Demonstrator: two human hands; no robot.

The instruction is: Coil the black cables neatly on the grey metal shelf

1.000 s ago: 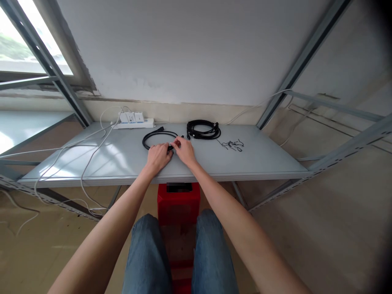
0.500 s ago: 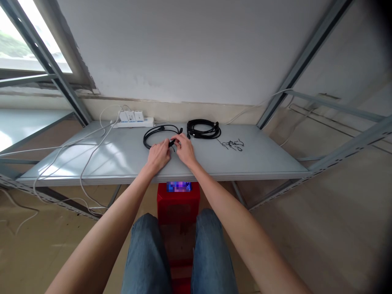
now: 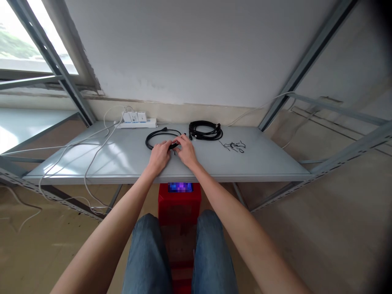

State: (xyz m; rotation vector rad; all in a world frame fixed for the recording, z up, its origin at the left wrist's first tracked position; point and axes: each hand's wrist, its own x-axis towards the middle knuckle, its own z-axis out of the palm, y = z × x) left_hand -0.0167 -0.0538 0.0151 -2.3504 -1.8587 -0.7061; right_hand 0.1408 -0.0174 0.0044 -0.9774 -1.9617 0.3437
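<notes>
A black cable [image 3: 148,141] lies in a loose coil on the grey shelf top [image 3: 260,159]. My left hand [image 3: 159,156] is closed around the near side of that coil, its fingers bunched over the cable. Touching the same stretch from the right is my right hand [image 3: 185,150], thumb and fingers pinched on the cable. A short thin dark end sticks out below the fingertips, perhaps a tie; the fingers hide most of it. Behind and to the right sits a second, thicker coil of black cable [image 3: 217,135]. Several thin black ties [image 3: 235,146] lie tangled beside it.
A white power strip [image 3: 150,123] with plugged-in adapters stands against the wall at the back left. White cords [image 3: 92,160] trail over the shelf's left side and front edge. Metal uprights [image 3: 284,83] frame the shelf. Below it is a red stool [image 3: 179,206] holding a lit screen [image 3: 180,187].
My fingers have shifted slightly on the coil's near side, and the cable end by my right fingertips sits lower. The whole view has moved a little.
</notes>
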